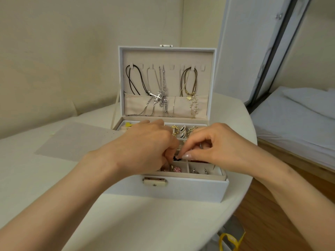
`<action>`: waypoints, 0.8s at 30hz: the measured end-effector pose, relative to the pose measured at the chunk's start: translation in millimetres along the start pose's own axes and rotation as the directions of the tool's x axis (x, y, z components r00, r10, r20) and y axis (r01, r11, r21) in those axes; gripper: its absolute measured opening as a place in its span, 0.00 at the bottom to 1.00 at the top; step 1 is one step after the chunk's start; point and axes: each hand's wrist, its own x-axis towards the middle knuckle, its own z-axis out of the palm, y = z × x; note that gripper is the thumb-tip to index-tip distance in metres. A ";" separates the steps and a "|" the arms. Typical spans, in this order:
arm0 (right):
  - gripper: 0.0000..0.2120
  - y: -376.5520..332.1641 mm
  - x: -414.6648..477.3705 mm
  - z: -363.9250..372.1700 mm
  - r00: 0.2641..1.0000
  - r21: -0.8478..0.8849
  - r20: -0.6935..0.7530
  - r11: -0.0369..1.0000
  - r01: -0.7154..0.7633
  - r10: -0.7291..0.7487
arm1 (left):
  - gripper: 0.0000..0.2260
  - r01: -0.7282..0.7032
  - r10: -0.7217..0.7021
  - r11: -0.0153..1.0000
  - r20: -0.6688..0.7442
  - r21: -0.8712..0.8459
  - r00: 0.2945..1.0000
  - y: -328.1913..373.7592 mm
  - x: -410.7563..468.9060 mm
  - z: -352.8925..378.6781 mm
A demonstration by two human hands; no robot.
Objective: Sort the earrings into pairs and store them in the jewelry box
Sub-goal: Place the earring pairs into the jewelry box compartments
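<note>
A white jewelry box [190, 191] stands open on the table, its lid upright with necklaces [161, 95] hanging inside. Both hands hover over the tray's compartments. My left hand [145, 147] and my right hand [213, 147] meet at the middle, fingertips pinching a small dark earring [176, 157] between them. Pink earrings [175, 169] lie in a front compartment, silver stud earrings [200, 171] in the one to their right. Gold and pearl earrings [182, 132] sit in the back row. Much of the tray is hidden under my hands.
A grey cloth mat [78, 140] lies on the white table [54, 178] left of the box. The table's curved edge runs along the right, with wooden floor [272, 223] and a bed [299, 120] beyond. A yellow-handled bag [230, 240] sits below the edge.
</note>
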 end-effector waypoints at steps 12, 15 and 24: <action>0.12 -6.8 2.8 7.8 0.995 -0.246 0.099 0.969 -0.005 0.030 | 0.03 0.140 -0.115 0.947 0.103 -0.288 0.988 -7.5 2.2 5.3; 0.11 -8.6 1.3 3.6 0.994 -0.258 0.101 0.966 -0.009 0.036 | 0.05 0.161 -0.117 0.888 0.126 -0.431 0.985 -11.0 3.9 8.4; 0.07 -5.6 3.4 -0.7 0.999 -0.045 -0.014 0.998 -0.047 0.047 | 0.05 0.134 -0.060 0.713 0.130 -0.688 0.990 -14.1 3.8 4.6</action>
